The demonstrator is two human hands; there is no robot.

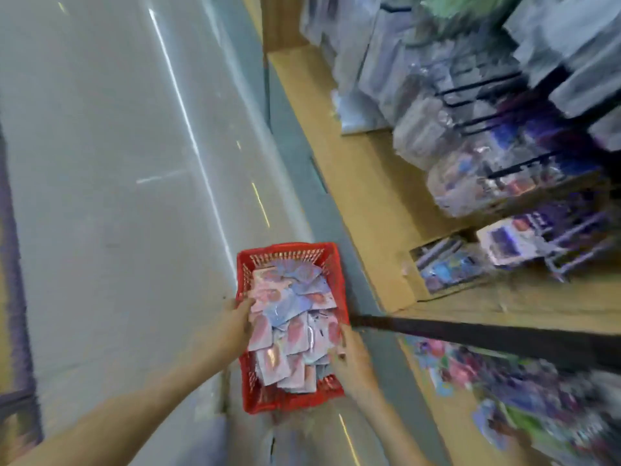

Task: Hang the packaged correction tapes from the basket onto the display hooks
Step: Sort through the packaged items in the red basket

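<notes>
Bright, even light fell from overhead, and long white streaks of glare ran down the glossy floor. Shadows were faint. Motion blur smeared the whole view, worst on the hanging packets at the right edge. The red basket was least blurred. The wide lens bent the shelf edge.

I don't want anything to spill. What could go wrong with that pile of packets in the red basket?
The packets lie in a loose heap, so some could slide over the basket rim while the left hand and right hand reach in. The basket sits on the aisle floor, where someone might trip on it. The display hooks look crowded; adding more may knock some off.
</notes>
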